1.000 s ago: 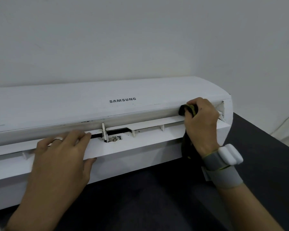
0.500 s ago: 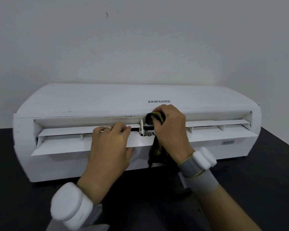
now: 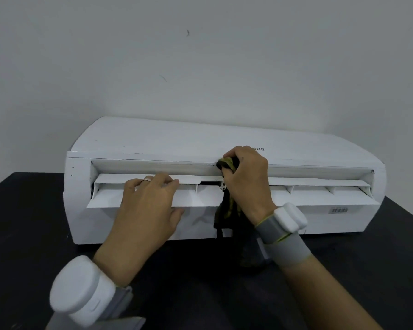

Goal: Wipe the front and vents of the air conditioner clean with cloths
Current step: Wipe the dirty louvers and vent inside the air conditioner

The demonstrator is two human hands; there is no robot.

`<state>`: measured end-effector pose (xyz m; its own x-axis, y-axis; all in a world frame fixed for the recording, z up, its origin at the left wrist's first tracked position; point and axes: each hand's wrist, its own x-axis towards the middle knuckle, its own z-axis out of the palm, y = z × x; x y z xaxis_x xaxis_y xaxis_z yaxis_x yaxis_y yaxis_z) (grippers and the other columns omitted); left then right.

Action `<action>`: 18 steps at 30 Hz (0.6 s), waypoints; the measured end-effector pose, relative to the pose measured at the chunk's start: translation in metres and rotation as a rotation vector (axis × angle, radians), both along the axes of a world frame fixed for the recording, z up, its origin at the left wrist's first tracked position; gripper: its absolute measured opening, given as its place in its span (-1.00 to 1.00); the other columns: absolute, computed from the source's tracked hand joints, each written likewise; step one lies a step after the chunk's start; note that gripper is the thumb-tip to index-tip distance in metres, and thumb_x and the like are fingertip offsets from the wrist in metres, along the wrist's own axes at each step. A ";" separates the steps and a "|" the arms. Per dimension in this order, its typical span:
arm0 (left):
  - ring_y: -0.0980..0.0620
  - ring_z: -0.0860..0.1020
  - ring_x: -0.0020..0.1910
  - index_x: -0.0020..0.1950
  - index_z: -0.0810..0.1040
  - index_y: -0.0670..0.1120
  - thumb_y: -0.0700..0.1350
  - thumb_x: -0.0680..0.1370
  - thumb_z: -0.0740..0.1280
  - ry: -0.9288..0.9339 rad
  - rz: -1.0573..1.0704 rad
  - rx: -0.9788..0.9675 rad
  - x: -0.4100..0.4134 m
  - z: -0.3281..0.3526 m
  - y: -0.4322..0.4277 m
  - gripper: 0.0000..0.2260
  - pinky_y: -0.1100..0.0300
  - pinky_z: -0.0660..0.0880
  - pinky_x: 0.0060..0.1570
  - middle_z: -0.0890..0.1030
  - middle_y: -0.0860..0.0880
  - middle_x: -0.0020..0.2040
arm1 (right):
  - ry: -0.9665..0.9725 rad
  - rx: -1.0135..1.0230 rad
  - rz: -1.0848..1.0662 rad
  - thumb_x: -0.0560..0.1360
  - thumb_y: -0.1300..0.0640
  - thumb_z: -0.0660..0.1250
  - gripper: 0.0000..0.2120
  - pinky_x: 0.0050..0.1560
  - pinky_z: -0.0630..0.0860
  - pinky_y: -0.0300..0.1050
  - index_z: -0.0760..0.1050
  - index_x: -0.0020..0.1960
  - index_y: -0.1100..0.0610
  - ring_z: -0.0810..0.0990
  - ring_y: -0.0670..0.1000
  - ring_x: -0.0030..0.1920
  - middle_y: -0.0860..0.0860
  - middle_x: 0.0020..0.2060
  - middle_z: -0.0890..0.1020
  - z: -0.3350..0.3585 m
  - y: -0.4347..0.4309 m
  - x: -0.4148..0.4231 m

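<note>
A white air conditioner [image 3: 167,139] lies on a dark table, its front facing me and its vent flap [image 3: 303,197] swung open. My right hand [image 3: 247,179] grips a dark, olive-patterned cloth [image 3: 227,211] and presses its bunched end against the upper edge of the vent slot near the middle; the rest of the cloth hangs down in front of the unit. My left hand [image 3: 148,206] rests on the left half of the flap, its fingers curled over the flap's upper edge. Both wrists wear grey bands with white devices.
The dark table [image 3: 22,210] spreads out on both sides of the unit and toward me. A plain white wall [image 3: 200,67] stands right behind the air conditioner. A barcode sticker [image 3: 339,210] is on the unit's lower right front.
My right hand has slid the cloth along the vent slot from its right end to the middle. The view has pulled back and shifted left; my left hand stays on the flap.
</note>
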<state>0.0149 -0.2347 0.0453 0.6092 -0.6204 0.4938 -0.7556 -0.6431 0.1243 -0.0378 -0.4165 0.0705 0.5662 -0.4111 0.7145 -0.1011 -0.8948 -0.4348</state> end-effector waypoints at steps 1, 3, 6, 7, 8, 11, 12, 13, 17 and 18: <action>0.03 0.49 0.17 0.32 0.48 -0.01 0.05 0.49 0.36 -0.002 0.002 -0.010 0.002 0.000 0.004 -0.59 0.12 0.10 0.22 0.49 0.08 0.24 | -0.002 -0.007 0.004 0.39 0.35 0.40 -0.96 -0.16 0.34 -0.23 0.57 -0.17 0.28 0.51 0.08 -0.20 0.13 -0.23 0.60 0.000 0.002 0.000; 0.06 0.46 0.19 0.32 0.47 0.02 0.06 0.51 0.33 -0.005 0.008 -0.001 0.004 0.000 0.010 -0.61 0.14 0.08 0.21 0.46 0.10 0.25 | 0.003 -0.007 0.016 0.37 0.35 0.41 -0.95 -0.17 0.32 -0.29 0.58 -0.17 0.27 0.51 0.05 -0.21 0.12 -0.23 0.61 0.002 0.002 -0.002; 0.09 0.41 0.24 0.34 0.42 0.05 0.08 0.52 0.30 0.011 0.018 0.025 0.010 0.001 0.017 -0.61 0.16 0.06 0.22 0.41 0.14 0.28 | 0.045 0.025 0.034 0.36 0.31 0.44 -0.93 -0.17 0.32 -0.39 0.61 -0.17 0.20 0.50 -0.05 -0.22 0.03 -0.25 0.63 0.007 -0.002 -0.003; 0.11 0.40 0.25 0.35 0.40 0.07 0.09 0.53 0.28 0.019 0.025 0.034 0.011 0.001 0.019 -0.60 0.17 0.06 0.22 0.39 0.15 0.29 | 0.066 0.047 0.037 0.36 0.28 0.44 -0.93 -0.17 0.34 -0.44 0.62 -0.17 0.17 0.51 -0.09 -0.24 -0.02 -0.26 0.62 0.009 -0.006 -0.004; 0.12 0.39 0.25 0.35 0.39 0.08 0.09 0.53 0.28 0.023 0.027 0.038 0.013 0.001 0.020 -0.61 0.17 0.05 0.21 0.38 0.16 0.29 | 0.087 0.079 0.039 0.36 0.26 0.45 -0.92 -0.18 0.36 -0.50 0.63 -0.17 0.12 0.52 -0.14 -0.26 -0.08 -0.29 0.61 0.011 -0.009 -0.004; 0.12 0.39 0.24 0.33 0.41 0.08 0.08 0.53 0.27 0.028 0.011 0.036 0.013 0.001 0.021 -0.63 0.18 0.05 0.20 0.37 0.16 0.29 | 0.132 0.174 0.047 0.36 0.22 0.46 -0.88 -0.23 0.38 -0.56 0.62 -0.21 0.00 0.56 -0.27 -0.26 -0.22 -0.33 0.60 0.018 -0.021 -0.007; 0.12 0.39 0.24 0.32 0.41 0.08 0.08 0.54 0.27 0.032 0.011 0.032 0.016 0.000 0.024 -0.64 0.18 0.05 0.21 0.37 0.16 0.29 | 0.140 0.194 0.062 0.36 0.21 0.46 -0.86 -0.22 0.39 -0.54 0.61 -0.23 -0.03 0.57 -0.27 -0.25 -0.24 -0.32 0.60 0.018 -0.022 -0.003; 0.12 0.39 0.24 0.32 0.40 0.07 0.08 0.54 0.26 0.026 0.002 0.031 0.014 0.001 0.022 -0.64 0.19 0.05 0.22 0.37 0.16 0.29 | 0.138 0.200 0.066 0.37 0.20 0.47 -0.85 -0.22 0.40 -0.53 0.60 -0.24 -0.05 0.58 -0.27 -0.24 -0.25 -0.31 0.61 0.020 -0.024 -0.007; 0.12 0.38 0.24 0.34 0.39 0.08 0.09 0.55 0.25 0.021 -0.005 0.031 0.014 0.002 0.019 -0.64 0.20 0.03 0.24 0.35 0.17 0.29 | 0.123 0.224 0.109 0.37 0.17 0.48 -0.84 -0.25 0.43 -0.50 0.59 -0.27 -0.07 0.59 -0.27 -0.29 -0.24 -0.33 0.63 0.020 -0.024 -0.012; 0.12 0.39 0.23 0.33 0.39 0.08 0.09 0.55 0.25 0.019 -0.002 0.035 0.015 0.002 0.019 -0.64 0.19 0.03 0.24 0.36 0.17 0.29 | 0.118 0.232 0.114 0.37 0.16 0.48 -0.85 -0.26 0.43 -0.49 0.59 -0.28 -0.07 0.59 -0.27 -0.30 -0.23 -0.34 0.63 0.020 -0.024 -0.011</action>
